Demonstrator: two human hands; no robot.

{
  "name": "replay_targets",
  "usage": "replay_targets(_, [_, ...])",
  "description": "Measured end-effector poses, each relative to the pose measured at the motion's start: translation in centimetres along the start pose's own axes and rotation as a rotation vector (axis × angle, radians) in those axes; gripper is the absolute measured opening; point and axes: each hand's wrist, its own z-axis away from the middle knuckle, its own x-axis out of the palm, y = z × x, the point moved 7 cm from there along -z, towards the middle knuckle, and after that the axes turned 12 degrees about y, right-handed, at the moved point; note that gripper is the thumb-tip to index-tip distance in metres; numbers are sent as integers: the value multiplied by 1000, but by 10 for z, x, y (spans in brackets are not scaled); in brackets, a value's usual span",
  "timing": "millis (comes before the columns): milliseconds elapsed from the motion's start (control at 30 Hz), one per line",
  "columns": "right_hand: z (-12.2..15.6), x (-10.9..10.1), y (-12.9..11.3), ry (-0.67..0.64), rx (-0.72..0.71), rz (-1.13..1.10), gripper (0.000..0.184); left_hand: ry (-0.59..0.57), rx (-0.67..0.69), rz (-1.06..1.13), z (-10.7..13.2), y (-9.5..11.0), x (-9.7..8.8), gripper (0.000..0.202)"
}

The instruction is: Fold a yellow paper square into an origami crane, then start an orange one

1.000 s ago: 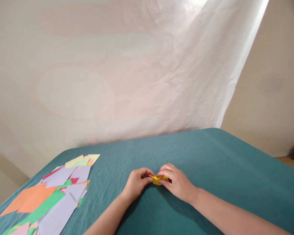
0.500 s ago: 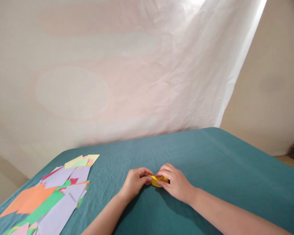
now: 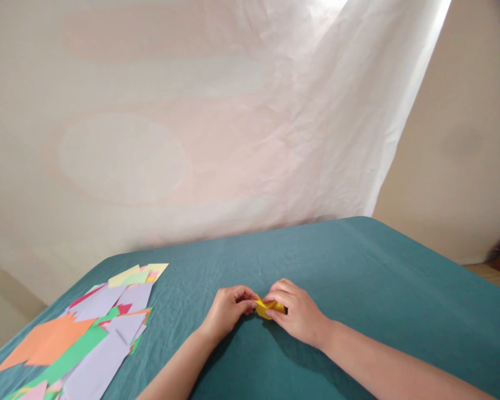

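A small piece of folded yellow paper (image 3: pixel 262 310) is held between my two hands, just above or on the green cloth. My left hand (image 3: pixel 230 309) pinches its left end between thumb and fingertips. From the other side, my right hand (image 3: pixel 294 309) grips the paper with thumb and fingers, covering much of its right part. A raised fold shows between the two sets of fingertips. The exact shape of the piece is partly hidden by my fingers.
Loose sheets of coloured paper, among them orange (image 3: pixel 45 341), green (image 3: pixel 77 350) and lilac (image 3: pixel 102 366), overlap at the left of the table. A green cloth (image 3: pixel 379 289) covers the table. Behind it hangs a pale sheet (image 3: pixel 233 139).
Both hands stay in nearly the same place. The yellow paper's fold stands up a little more at the left fingertips. The view has shifted very slightly.
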Motion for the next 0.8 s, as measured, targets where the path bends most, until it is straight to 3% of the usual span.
replay_targets(500, [1,5,5,-26,-21,-41,9,-27,-50,60,-2,-9,0,15])
replay_targets(800, [2,9,9,-42,-12,-92,9,-100,-144,253,-5,-18,3,21])
